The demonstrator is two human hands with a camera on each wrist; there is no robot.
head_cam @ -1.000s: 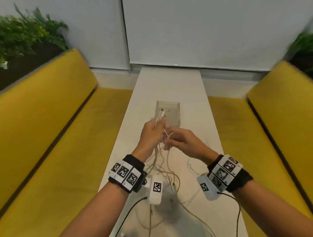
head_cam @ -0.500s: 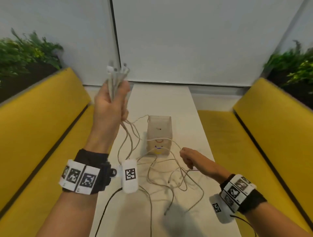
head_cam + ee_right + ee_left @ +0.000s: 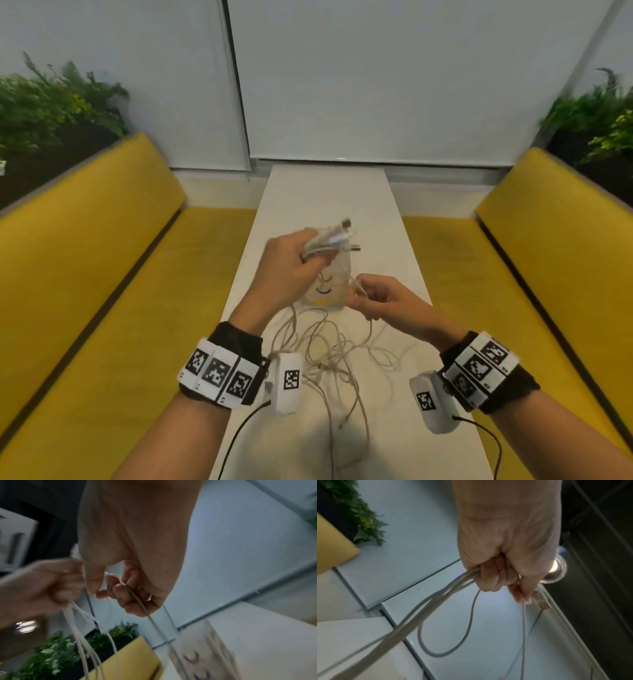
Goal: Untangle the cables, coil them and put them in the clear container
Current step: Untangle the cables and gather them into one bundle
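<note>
My left hand (image 3: 291, 263) grips a bundle of white cables (image 3: 329, 241) near their plug ends, held above the table in front of the clear container (image 3: 325, 291). In the left wrist view the fingers (image 3: 489, 577) curl round several strands, and a USB plug (image 3: 542, 603) sticks out past the thumb. My right hand (image 3: 373, 298) pinches one thin cable (image 3: 356, 286) just right of the container; the right wrist view shows that cable (image 3: 140, 604) running through its curled fingers. The rest of the cables lie tangled in loose loops (image 3: 335, 356) on the table between my wrists.
The narrow white table (image 3: 329, 192) runs away from me between two yellow benches (image 3: 85, 274) (image 3: 548, 267). Green plants (image 3: 51, 102) stand behind both benches. The container carries small coloured marks on its near wall. Black wrist-camera leads (image 3: 239, 431) trail near the front edge.
My left hand has come down from high on the left to just above the container, still gripping the cable ends. My right hand has risen and moved in towards it, pinching one cable.
</note>
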